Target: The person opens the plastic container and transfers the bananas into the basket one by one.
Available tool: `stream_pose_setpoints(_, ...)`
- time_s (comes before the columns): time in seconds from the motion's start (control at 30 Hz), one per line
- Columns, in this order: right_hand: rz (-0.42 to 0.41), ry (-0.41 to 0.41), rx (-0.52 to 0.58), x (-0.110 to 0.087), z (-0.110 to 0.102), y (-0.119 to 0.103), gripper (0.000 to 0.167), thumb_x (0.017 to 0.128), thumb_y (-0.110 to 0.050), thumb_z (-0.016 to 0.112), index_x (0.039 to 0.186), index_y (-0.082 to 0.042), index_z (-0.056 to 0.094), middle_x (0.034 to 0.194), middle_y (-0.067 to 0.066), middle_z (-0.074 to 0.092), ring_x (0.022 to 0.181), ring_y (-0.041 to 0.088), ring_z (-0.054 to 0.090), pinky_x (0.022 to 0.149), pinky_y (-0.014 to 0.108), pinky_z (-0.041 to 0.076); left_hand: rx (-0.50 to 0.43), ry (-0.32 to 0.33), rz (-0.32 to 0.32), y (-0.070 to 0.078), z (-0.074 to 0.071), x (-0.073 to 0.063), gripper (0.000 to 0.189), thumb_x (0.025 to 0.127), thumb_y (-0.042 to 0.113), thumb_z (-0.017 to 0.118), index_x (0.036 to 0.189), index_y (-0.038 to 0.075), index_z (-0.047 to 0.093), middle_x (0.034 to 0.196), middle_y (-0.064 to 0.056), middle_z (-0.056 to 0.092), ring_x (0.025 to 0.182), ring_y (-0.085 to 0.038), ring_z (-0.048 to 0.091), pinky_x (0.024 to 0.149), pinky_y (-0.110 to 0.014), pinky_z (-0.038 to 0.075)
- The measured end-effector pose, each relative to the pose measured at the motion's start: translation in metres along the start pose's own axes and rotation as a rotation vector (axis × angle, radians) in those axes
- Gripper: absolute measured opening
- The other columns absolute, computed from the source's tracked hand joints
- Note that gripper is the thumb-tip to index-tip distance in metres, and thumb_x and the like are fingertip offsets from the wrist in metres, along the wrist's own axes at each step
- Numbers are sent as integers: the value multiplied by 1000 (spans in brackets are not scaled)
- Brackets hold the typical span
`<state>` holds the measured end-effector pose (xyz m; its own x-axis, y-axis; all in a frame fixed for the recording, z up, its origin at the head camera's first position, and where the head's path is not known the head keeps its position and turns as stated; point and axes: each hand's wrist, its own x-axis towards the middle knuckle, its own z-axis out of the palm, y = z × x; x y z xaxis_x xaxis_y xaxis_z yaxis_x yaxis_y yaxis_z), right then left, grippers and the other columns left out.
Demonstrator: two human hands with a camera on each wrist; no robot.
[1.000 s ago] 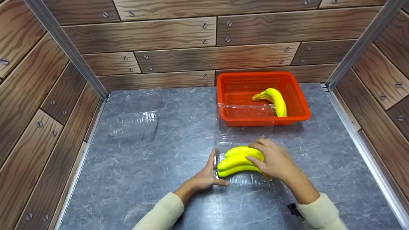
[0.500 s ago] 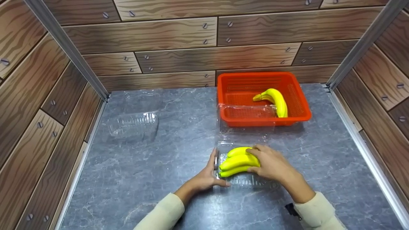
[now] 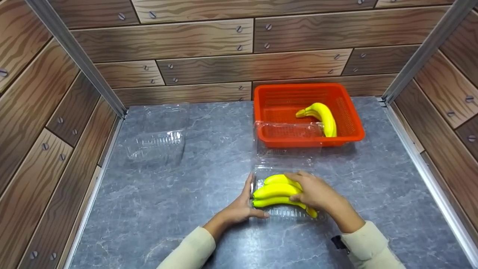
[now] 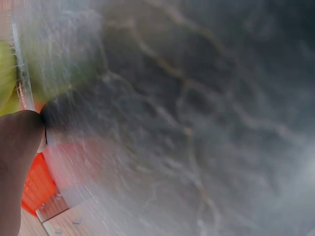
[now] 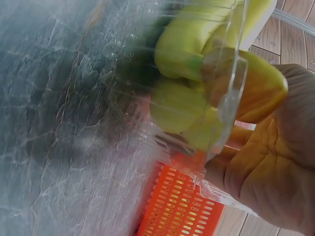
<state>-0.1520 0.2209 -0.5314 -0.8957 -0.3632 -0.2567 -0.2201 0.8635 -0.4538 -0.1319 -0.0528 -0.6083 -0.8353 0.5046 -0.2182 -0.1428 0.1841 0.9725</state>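
Observation:
A bunch of yellow bananas (image 3: 278,191) with green tips lies in the lower half of a clear plastic clamshell container (image 3: 285,213). My right hand (image 3: 317,192) grips the bunch at its right part, fingers over the back banana and thumb on the front side. The right wrist view shows the stem end (image 5: 256,88) above the container's rim, close to my palm. My left hand (image 3: 239,207) rests against the container's left end, fingers straight along it and thumb spread along the front. Its transparent lid (image 3: 287,149) is folded back towards a red basket (image 3: 310,142).
Inside the red basket lies another bunch of bananas (image 3: 325,117). A second clear clamshell container (image 3: 157,144) stands with its lid raised at the back left. Wood-patterned walls (image 3: 209,41) enclose the grey marbled table (image 3: 149,209) on three sides.
My right hand has shifted slightly left on the bananas, and the bunch has turned, its stem end now showing near the container's front right. My left hand has stayed at the container's left end.

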Motion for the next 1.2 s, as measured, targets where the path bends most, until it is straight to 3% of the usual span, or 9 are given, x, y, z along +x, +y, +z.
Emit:
stream_pose_setpoints(0.13,6,-10,17,1,0,2,79,91,-26,85,161,-17,50,155,24,56,138,50,57,114,70,47,0,6,0,0,0,0,141,80,17,92,172,27,-14,183,-7,-4,170,-34,2,137,-58,1)
stream_pose_setpoints(0.37,-25,-7,56,-1,0,2,79,92,-25,83,162,-15,47,158,30,51,140,53,55,114,72,46,-7,5,-9,0,1,1,138,81,16,92,172,24,-11,183,-8,-1,166,-41,18,137,-60,7)
stream_pose_setpoints(0.8,-36,-8,70,-2,1,6,79,95,-29,81,164,-17,45,156,28,52,137,51,57,114,71,46,8,20,-24,-1,1,1,138,79,21,93,173,24,-8,184,-6,0,169,-35,7,137,-59,4)
stream_pose_setpoints(1.03,-31,-2,83,0,3,7,77,95,-30,81,163,-21,46,137,20,60,116,34,63,107,66,53,22,22,-17,0,1,-1,139,78,22,94,173,26,-8,183,-7,-1,169,-36,6,137,-60,4)
stream_pose_setpoints(1.2,-51,21,82,-1,6,9,76,96,-28,80,164,-18,45,144,21,59,126,40,63,110,68,51,28,17,-16,-1,2,-2,139,78,23,94,173,25,-8,183,-7,-1,169,-35,8,137,-59,5)
